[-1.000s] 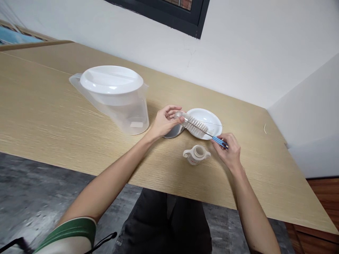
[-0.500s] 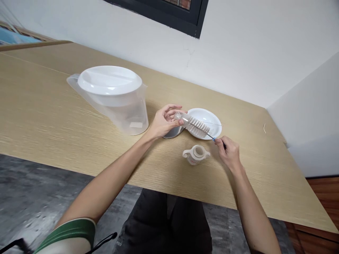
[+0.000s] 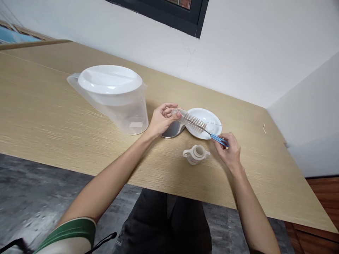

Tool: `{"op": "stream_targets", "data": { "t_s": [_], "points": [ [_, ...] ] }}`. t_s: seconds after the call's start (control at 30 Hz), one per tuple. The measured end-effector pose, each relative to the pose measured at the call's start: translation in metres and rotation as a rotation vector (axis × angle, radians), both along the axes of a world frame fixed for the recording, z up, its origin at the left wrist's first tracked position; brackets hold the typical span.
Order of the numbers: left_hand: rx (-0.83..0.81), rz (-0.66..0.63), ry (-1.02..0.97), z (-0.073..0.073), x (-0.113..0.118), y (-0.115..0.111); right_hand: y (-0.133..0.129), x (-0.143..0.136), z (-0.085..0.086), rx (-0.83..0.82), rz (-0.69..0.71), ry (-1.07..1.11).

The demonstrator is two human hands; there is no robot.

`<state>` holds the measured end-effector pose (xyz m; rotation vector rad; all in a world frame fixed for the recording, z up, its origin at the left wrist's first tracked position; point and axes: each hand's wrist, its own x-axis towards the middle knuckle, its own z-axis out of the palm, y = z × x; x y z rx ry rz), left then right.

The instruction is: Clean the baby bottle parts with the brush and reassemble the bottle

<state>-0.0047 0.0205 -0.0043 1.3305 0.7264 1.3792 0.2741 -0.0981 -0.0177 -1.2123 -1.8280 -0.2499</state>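
Note:
My left hand holds a small clear plastic cap between thumb and fingers. The white bristles of a bottle brush run up to the cap; how far its tip goes inside cannot be made out. My right hand is closed around the brush's blue handle. Below the bristles, a small two-handled baby bottle stands upright on the table with its mouth uncovered. Behind the brush is a white dish. A round shiny metal piece lies partly hidden under my left hand.
A large translucent pitcher with a white lid stands left of my left hand on the wooden table. A thin white strip lies at the far right. The wall and a dark window frame rise behind.
The brush handle shows more now, as my right hand's fingers have shifted on it and turned it. My left hand has moved slightly left and up with the cap.

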Motion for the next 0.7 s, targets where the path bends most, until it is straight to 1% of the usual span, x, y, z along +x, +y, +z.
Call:
{"op": "stream_targets", "data": {
  "t_s": [0.1, 0.37, 0.43, 0.6, 0.7],
  "points": [
    [-0.018, 0.004, -0.003, -0.0018, 0.0003, 0.0007, 0.0002, 0.0004, 0.0038, 0.044, 0.013, 0.002],
    [-0.012, 0.012, 0.006, -0.0029, 0.0000, 0.0019, -0.0018, -0.0002, 0.0039, -0.046, 0.036, 0.045],
    [0.000, -0.013, -0.009, -0.0013, 0.0000, 0.0004, -0.0024, -0.0006, 0.0045, -0.062, 0.018, 0.026],
    [0.031, -0.123, -0.023, 0.0036, 0.0004, -0.0057, -0.0036, 0.0011, 0.0037, -0.101, -0.035, -0.007],
    [0.045, -0.131, -0.014, 0.0044, 0.0012, -0.0070, -0.0047, 0.0016, 0.0013, -0.130, -0.032, 0.015]
  ]
}}
